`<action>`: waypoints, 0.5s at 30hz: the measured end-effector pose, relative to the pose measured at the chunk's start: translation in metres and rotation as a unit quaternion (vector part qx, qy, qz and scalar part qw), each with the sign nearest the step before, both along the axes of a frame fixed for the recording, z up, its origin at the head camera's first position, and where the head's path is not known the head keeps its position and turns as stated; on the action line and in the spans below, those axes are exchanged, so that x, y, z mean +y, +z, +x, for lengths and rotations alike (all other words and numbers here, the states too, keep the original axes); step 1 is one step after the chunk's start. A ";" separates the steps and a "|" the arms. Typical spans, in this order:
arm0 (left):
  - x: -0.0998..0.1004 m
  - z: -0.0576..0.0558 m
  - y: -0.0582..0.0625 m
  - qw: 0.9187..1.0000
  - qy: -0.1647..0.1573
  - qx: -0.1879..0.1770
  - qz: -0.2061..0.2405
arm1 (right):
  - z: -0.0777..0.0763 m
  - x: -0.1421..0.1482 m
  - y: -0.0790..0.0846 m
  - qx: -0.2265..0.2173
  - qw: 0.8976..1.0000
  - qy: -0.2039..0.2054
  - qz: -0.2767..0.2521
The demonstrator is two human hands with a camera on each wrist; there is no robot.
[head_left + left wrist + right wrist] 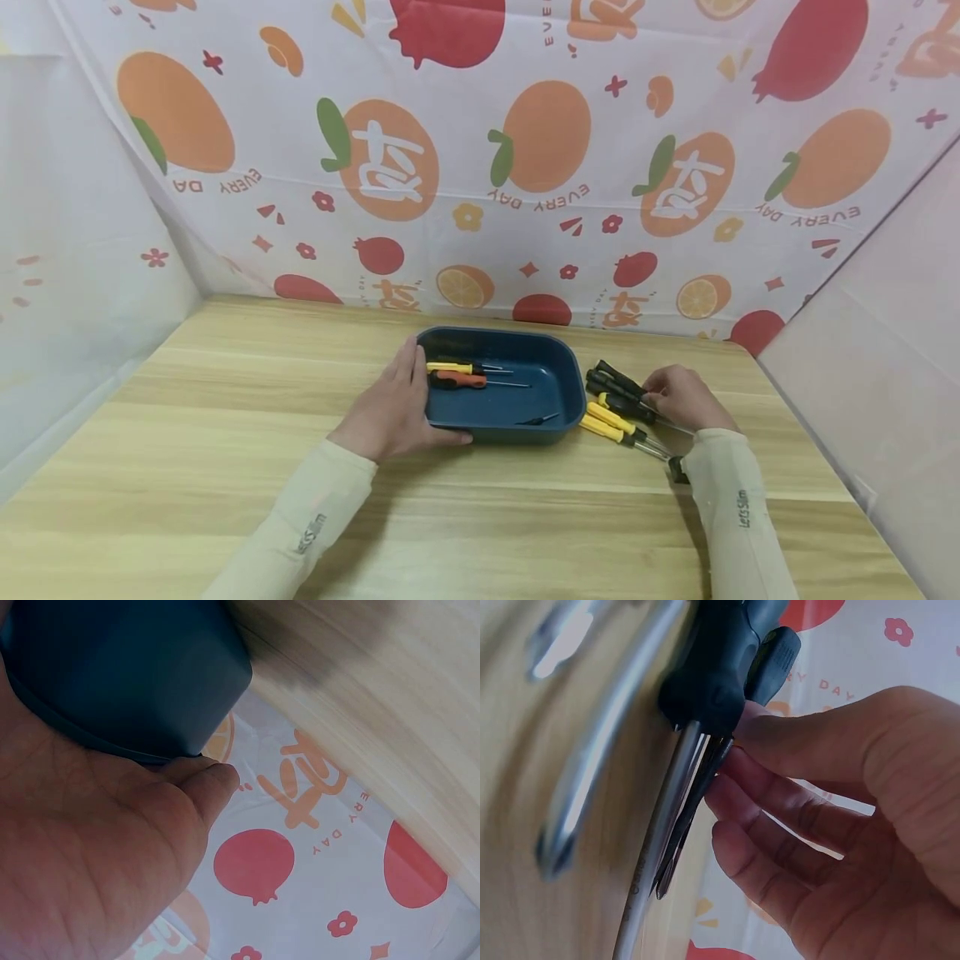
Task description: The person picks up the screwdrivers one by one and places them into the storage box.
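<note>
A dark blue rectangular bin (495,435) stands on the table with several screwdrivers inside: a yellow-handled one (450,367), an orange-and-black one (459,380) and a small dark one (538,419). My left hand (390,408) rests against the bin's left side, fingers extended along the wall, thumb along the front. In the left wrist view the fingers touch the bin (142,675) near its rim. To the right of the bin, my right hand (686,398) pinches a slim black screwdriver (772,666) between thumb and forefinger. Thicker black-handled screwdrivers (712,667) lie right beside it.
Yellow-handled screwdrivers (609,423) lie between the bin and my right forearm. A black handle end (677,469) shows partly under the right sleeve. Behind the wooden table (525,525) hangs a fruit-printed cloth (480,242), with pale sheets at both sides.
</note>
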State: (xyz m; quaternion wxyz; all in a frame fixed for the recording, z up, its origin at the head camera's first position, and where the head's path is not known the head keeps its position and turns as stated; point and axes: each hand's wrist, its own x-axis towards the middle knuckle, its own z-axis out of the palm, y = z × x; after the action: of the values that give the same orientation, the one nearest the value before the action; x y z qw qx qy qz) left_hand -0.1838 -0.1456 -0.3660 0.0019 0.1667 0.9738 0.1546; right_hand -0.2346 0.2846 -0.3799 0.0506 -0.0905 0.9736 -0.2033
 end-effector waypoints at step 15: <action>0.000 -0.004 0.001 1.000 0.001 -0.004 -0.002 | -0.003 -0.002 0.003 0.018 0.999 0.026 0.005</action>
State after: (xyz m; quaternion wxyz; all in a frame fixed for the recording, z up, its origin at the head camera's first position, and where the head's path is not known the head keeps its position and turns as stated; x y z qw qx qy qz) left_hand -0.1878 -0.1452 -0.3652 0.0063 0.1655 0.9742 0.1532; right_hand -0.2375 0.2826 -0.3770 0.0389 -0.1196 0.9727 -0.1950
